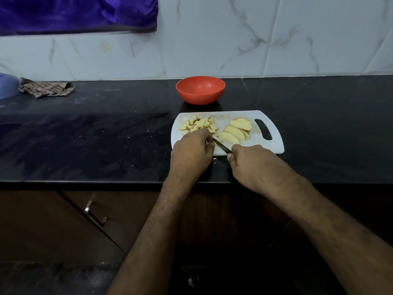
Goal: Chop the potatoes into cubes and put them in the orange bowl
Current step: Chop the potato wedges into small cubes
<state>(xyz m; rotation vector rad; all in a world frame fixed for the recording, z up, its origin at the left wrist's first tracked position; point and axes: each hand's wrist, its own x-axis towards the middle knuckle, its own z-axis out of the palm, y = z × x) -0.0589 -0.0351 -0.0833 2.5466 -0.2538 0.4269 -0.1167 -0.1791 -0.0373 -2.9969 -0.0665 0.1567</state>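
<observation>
Gripping the handle of a dark knife [222, 146], the right hand [253, 165] has its fingers curled tight around it at the near edge of the white cutting board [274, 143], with the blade angled up and left toward the left hand [191, 150]. The left hand rests on the board with its fingers bent down over a piece of potato that it hides almost entirely — whether it pinches the piece or only presses it cannot be told. Just beyond its knuckles lies a heap of potato cubes [198, 125] on the left part of the board, and to the right of the blade sit several long potato slices [236, 131], overlapping one another, near the board's handle slot. The orange bowl [200, 90] stands on the black tabletop [95, 141] just behind the board — apart from it, with nothing visible inside. Far left on the tabletop a crumpled checked cloth [46, 88] lies beside a blue object [7, 85] cut off by the frame edge. Below the tabletop's front edge is a brown cabinet door with a metal handle [94, 213].
</observation>
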